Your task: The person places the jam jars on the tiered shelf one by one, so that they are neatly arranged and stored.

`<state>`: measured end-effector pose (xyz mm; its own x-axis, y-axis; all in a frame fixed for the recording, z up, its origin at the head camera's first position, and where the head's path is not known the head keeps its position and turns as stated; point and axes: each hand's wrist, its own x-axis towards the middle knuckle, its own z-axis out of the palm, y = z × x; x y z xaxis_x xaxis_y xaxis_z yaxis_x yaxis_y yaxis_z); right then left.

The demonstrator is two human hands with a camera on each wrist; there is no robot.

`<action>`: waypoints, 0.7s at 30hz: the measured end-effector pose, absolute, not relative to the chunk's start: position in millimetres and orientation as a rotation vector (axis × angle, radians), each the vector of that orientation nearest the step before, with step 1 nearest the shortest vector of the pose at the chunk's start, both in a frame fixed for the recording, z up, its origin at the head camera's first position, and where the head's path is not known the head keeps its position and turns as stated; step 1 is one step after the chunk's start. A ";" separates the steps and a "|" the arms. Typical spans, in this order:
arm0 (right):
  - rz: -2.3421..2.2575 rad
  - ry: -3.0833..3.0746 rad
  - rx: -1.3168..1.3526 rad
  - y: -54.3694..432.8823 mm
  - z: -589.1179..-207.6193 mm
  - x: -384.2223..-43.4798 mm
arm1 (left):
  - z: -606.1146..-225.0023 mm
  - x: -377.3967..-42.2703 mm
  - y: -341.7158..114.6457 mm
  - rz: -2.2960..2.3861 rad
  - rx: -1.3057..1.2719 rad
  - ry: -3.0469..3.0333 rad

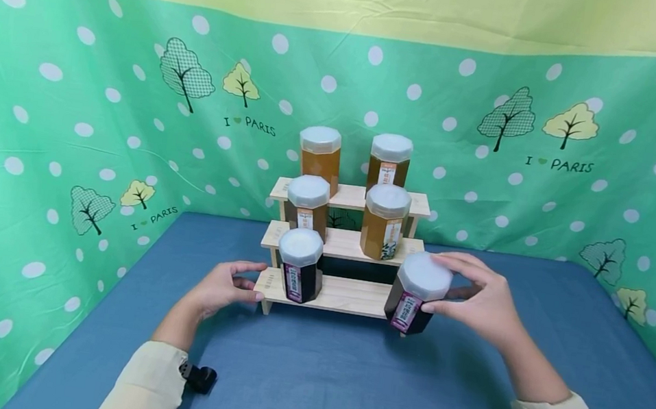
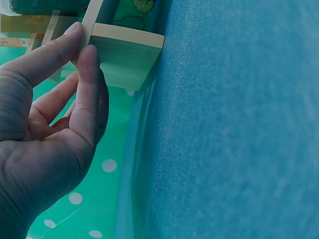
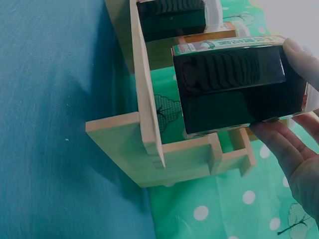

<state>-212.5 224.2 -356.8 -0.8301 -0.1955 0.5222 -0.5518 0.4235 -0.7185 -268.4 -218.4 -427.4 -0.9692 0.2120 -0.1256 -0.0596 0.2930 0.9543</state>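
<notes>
My right hand [image 1: 480,297] grips a dark jar [image 1: 407,310] with a pale octagonal lid and a purple label. It holds the jar near the right end of the lowest step of a three-step wooden display rack [image 1: 353,295]. In the right wrist view, a gap shows between this dark jar [image 3: 229,84] and the step board [image 3: 143,74]. At the rack's left end, my left hand [image 1: 228,288] pinches the lowest board between thumb and finger. A similar dark jar [image 1: 301,277] stands on that step's left part.
An amber jar [image 1: 320,165] and a brown jar [image 1: 390,161] stand on the top step. On the middle step are a brown jar [image 1: 306,212] and an amber jar [image 1: 382,232]. The rack stands on a blue cloth [image 1: 305,381] before a green dotted curtain [image 1: 376,73].
</notes>
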 end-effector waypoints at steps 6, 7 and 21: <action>1.422 -2.354 0.633 214.8 -361.9 -223.2 | -426.0 -268.1 -218.5 1.735 0.133 2.335; 1.434 -2.358 0.633 213.2 -362.9 -225.2 | -425.9 -268.1 -218.6 1.734 0.133 2.336; 1.569 -2.457 0.597 190.7 -367.5 -243.5 | -426.6 -267.7 -218.3 1.732 0.128 2.344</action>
